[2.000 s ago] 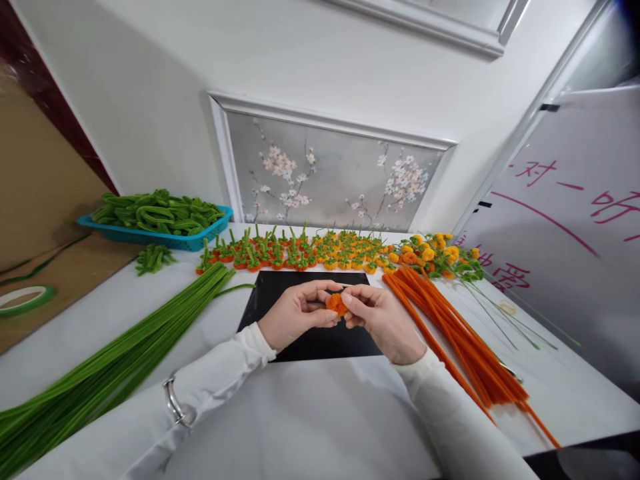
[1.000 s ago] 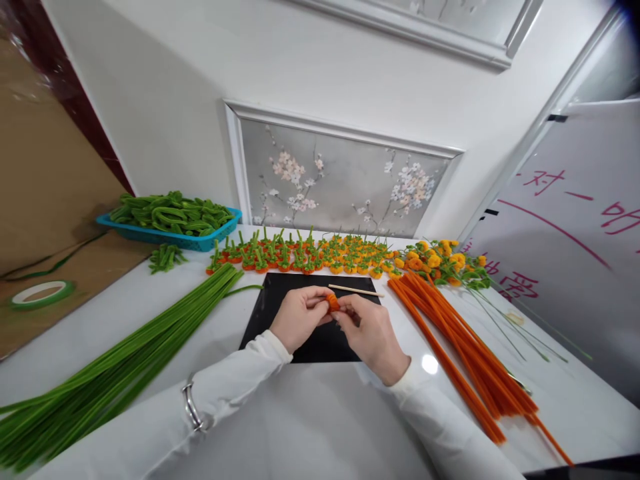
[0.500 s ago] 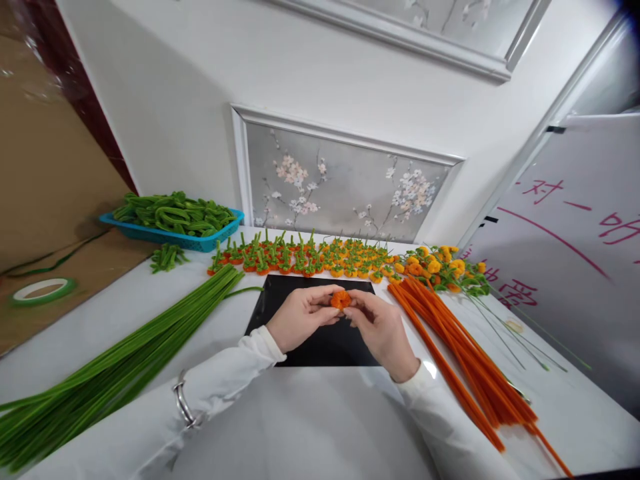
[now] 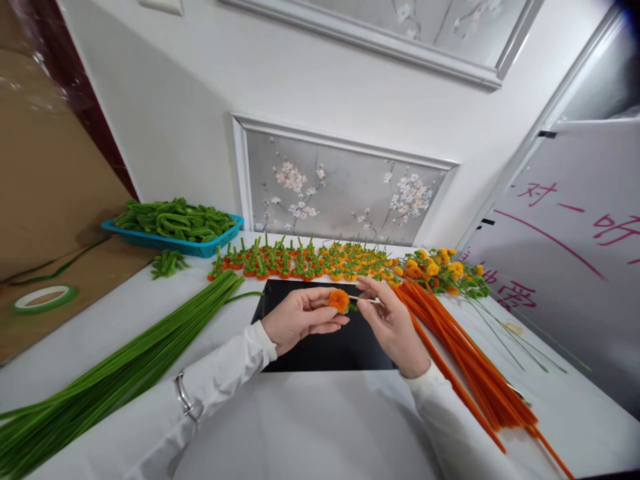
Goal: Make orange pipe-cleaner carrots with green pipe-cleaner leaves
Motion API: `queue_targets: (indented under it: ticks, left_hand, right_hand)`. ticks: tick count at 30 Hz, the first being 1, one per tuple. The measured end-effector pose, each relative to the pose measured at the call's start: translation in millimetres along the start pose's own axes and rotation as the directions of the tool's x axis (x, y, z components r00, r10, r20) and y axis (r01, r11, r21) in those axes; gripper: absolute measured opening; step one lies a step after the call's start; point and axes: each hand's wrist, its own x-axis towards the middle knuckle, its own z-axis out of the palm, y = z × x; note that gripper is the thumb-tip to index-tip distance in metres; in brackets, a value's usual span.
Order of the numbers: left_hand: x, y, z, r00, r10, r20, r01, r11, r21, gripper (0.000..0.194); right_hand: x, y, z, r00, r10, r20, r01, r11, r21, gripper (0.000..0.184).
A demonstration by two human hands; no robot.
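My left hand [image 4: 299,319] pinches a small orange fuzzy pumpkin [image 4: 339,301] made of pipe cleaner, above the black mat [image 4: 325,350]. A bit of green shows at its right side. Facing it, my right hand [image 4: 393,323] has thumb and fingers closed on a thin pale stick [image 4: 367,300], whose left end points at the pumpkin's side. Whether the stick's tip enters the pumpkin I cannot tell. Behind the mat stand rows of similar orange pumpkins [image 4: 263,267] and yellow ones [image 4: 345,260] with green stems pointing up.
Green pipe cleaners [image 4: 135,347] lie at left, orange pipe cleaners [image 4: 465,360] at right. A blue basket [image 4: 200,249] of green twisted pieces stands at back left, green tape [image 4: 45,299] nearby. Yellow-orange pumpkins on stems [image 4: 435,267] are heaped at back right. A wall is behind.
Both hands were on the orange pumpkin. Now the left alone holds it, turned a little, and the right has drawn back rightward with a thin pale stick in its fingers.
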Motion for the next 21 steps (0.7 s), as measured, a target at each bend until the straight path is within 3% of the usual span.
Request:
queue_targets:
  ticks: [4,7,11,14,18,21]
  left_hand:
    - [1.3,-0.1,-5.0,1.0,-0.024,0.009,0.024,0.993,-0.118,0.032]
    - [2.9,-0.7,-7.5,1.0,-0.028,-0.012,0.026,0.994,-0.103,0.035]
    - [4.8,1.9,-14.2,1.0,-0.011,-0.018,0.012,0.998,0.058,0.054]
    - [7.0,5.1,-20.1,0.998,0.064,-0.02,-0.06,0.982,0.181,0.059]
    - [8.7,6.9,-17.9,0.963,0.267,-0.039,-0.23,0.888,0.397,0.052]
    - [7.4,4.3,-10.5,0.951,0.303,-0.063,-0.233,0.835,0.498,0.04]
  right_hand:
    - [2.3,2.8,-2.0,0.972,0.136,0.191,-0.168,0.973,0.16,0.032]
    - [1.9,5.5,2.2,0.966,0.186,0.182,-0.207,0.973,0.105,0.026]
    - [0.9,8.6,5.4,0.976,0.177,0.124,-0.185,0.981,0.059,0.023]
    - [0.4,10.3,5.6,0.976,0.179,0.122,-0.185,0.982,0.038,0.023]
    - [-0.9,9.2,6.6,0.981,0.158,0.116,-0.154,0.987,-0.049,0.023]
    - [-1.8,5.6,8.0,0.987,0.123,0.101,-0.108,0.985,-0.135,0.022]
